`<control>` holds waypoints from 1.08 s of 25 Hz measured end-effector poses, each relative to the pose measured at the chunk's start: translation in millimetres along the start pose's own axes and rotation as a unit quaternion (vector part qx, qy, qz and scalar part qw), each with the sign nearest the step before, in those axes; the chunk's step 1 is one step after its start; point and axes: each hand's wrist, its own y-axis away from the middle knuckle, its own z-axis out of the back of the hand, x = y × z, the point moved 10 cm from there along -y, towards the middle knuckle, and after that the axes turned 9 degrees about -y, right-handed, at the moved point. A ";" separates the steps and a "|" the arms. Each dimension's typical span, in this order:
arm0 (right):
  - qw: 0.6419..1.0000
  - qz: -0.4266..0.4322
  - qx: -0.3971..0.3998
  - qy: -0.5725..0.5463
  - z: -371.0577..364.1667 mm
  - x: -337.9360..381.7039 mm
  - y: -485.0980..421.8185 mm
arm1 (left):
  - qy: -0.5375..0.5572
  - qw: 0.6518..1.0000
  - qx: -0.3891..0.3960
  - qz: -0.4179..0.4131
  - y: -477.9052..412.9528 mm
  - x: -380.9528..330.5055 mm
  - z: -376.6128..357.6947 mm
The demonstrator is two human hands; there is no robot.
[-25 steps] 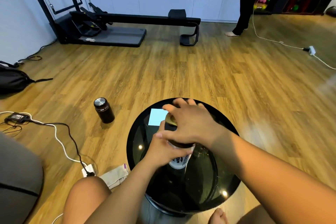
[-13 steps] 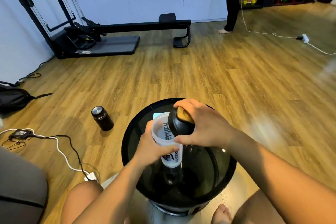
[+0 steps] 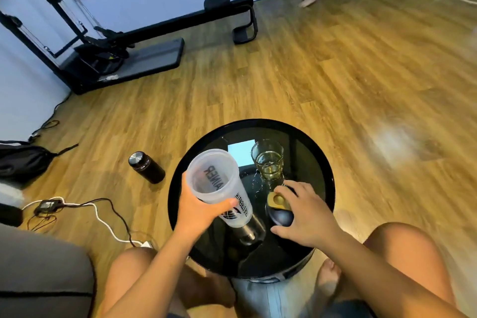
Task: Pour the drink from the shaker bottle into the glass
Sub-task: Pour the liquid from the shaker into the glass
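Lid [image 3: 279, 208] off; shaker bottle [image 3: 219, 188] mouth-up, tilted

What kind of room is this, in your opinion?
Probably a home gym or small fitness studio: a rowing-type machine stands by the wall on a wooden floor, and the left hand holds a shaker bottle.

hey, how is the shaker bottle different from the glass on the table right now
The shaker bottle is frosted plastic with black lettering; the glass is clear. The left hand holds the bottle tilted, its open mouth toward the camera; the glass stands upright on the black table, untouched. The bottle looks taller. Both are open-topped.
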 end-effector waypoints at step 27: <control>1.000 -0.029 0.009 -0.004 -47.7 -48.6 -9.8 | -0.370 0.910 0.186 -0.028 -82.7 -38.8 -55.3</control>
